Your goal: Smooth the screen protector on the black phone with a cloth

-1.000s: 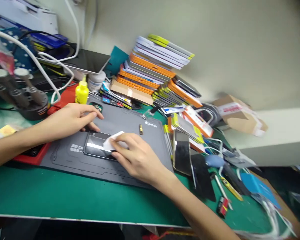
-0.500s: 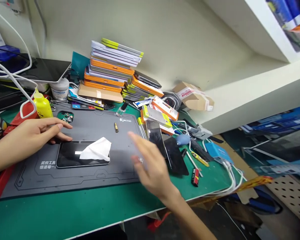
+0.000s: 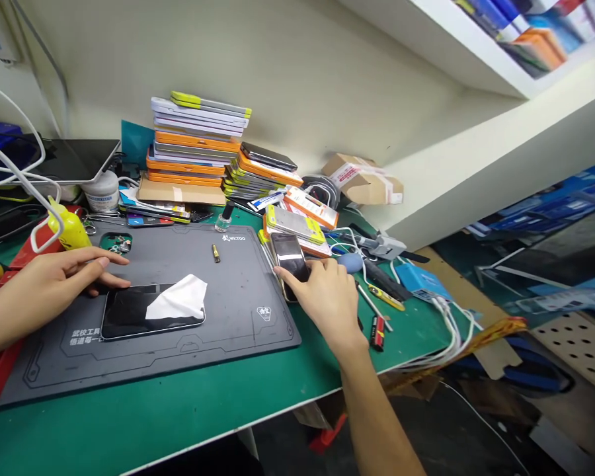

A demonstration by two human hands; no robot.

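A black phone (image 3: 129, 313) lies flat on the grey work mat (image 3: 228, 297), with a white wipe (image 3: 178, 301) lying loose across its screen. My left hand (image 3: 54, 284) rests at the phone's far left edge, fingers stretched out flat on the mat. My right hand (image 3: 324, 294) is off the mat to the right, and its fingers close on a second dark phone (image 3: 287, 254) that leans against the pile of boxes there.
Stacked orange and grey boxes (image 3: 198, 142) stand at the back wall. A yellow bottle (image 3: 69, 228), a white jar (image 3: 100, 192) and white cables (image 3: 14, 172) sit at the left. Tools, a blue case (image 3: 419, 281) and more cables crowd the bench's right end, by the table edge.
My right hand let go of the white wipe on the phone and swung right to the second phone. The view turned right. My left hand stayed by the phone.
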